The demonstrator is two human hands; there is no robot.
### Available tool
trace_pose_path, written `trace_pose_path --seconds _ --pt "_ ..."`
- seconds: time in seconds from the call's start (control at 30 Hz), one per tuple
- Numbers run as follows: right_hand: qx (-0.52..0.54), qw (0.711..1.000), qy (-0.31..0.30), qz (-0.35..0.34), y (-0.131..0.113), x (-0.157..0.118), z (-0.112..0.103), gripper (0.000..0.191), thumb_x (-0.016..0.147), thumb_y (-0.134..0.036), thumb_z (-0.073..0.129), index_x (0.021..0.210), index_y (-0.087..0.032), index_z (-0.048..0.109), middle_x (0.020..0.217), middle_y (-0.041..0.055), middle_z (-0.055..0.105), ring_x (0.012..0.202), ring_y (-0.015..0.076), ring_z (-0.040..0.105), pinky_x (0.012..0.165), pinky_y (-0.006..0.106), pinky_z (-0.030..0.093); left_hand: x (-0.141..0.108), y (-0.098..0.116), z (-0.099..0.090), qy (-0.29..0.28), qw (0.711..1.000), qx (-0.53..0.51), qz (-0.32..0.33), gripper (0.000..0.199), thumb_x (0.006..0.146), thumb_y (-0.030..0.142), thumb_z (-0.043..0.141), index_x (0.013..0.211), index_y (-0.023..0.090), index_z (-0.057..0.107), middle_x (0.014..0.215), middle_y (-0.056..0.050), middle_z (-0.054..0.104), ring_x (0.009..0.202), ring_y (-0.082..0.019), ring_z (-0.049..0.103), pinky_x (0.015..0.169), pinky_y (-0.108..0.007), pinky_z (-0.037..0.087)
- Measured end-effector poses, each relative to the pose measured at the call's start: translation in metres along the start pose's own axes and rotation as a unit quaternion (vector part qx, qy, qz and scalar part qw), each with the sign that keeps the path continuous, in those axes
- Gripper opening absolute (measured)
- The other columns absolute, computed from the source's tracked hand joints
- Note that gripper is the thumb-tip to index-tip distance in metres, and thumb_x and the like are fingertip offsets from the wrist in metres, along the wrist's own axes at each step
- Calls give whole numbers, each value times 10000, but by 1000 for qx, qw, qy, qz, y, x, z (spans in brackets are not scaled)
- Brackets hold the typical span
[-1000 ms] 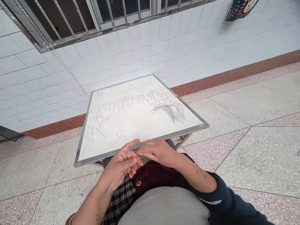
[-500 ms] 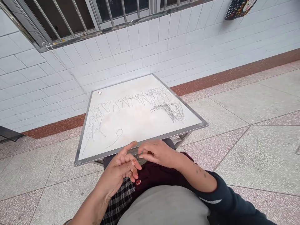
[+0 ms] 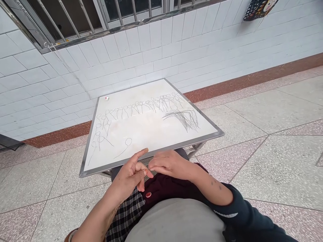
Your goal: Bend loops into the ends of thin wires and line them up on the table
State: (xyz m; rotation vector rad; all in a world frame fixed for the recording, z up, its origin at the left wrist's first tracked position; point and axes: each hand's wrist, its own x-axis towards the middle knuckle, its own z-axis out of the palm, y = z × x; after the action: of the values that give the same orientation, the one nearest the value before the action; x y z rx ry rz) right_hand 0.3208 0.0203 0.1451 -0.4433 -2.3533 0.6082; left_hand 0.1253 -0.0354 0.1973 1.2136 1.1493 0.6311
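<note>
White-topped bench point(image 3: 141, 129) w/ grey metal rim, far edge close to tiled wall point(image 3: 118, 72). Thin dark looped strands point(image 3: 131, 110) lie on it in a row across the middle, bending round down the L side. Mid-row, loops point to the wall, tails to the near edge; long axes approx front-to-back, some crossing at the R end. Lone strand point(image 3: 125, 148) lies nearer the hands: loop far-R, tail trailing near-L, so long axis is diagonal. On the R, a strand bundle point(image 3: 185, 118) curves from L & fans out, R ends pointing to the near edge. Small red-white item point(image 3: 107, 98) sits nr far L corner.

L hand point(image 3: 133, 173) is just off the near edge: thumb tip up against a bent finger, index stretched fwd & R. R hand point(image 3: 168, 164) is right beside it, palm down, fingers together, thumb close under, narrow gap. Fingertips nearly meet; can't tell if either grips a strand, too fine to see. Dark red garment point(image 3: 174, 185) w/ red button point(image 3: 148, 195) below.
</note>
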Motion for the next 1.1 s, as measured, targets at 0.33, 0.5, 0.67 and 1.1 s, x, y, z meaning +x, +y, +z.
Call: trace_pose_path --seconds 0.33,0.5,0.67,1.1 --pt "65 988 54 129 -3 0 3 147 922 -240 481 1049 -183 531 652 -50 514 548 87 432 535 189 332 0 7 2 84 994 40 50 583 899 335 495 1432 281 263 897 -19 639 602 -128 615 601 -283 476" --pt "69 980 93 159 -8 1 8 121 917 -222 458 994 -188 546 607 -65 455 522 81 397 524 188 306 -1 9 6 165 973 138 79 555 892 338 505 1415 285 327 1019 -43 670 798 -169 654 783 -338 498" --pt "83 972 114 190 -10 3 15 132 923 -235 444 1017 -190 525 569 -86 389 481 74 337 500 183 278 3 8 15 255 928 240 127 478 883 316 510 1355 310 439 957 -3 709 855 -176 665 834 -346 497" --pt "35 971 134 193 -9 5 16 105 899 -201 462 951 -193 553 584 -74 436 510 76 398 521 178 296 13 -4 23 310 807 456 210 491 916 246 473 1395 287 374 924 10 717 728 -149 640 692 -284 490"
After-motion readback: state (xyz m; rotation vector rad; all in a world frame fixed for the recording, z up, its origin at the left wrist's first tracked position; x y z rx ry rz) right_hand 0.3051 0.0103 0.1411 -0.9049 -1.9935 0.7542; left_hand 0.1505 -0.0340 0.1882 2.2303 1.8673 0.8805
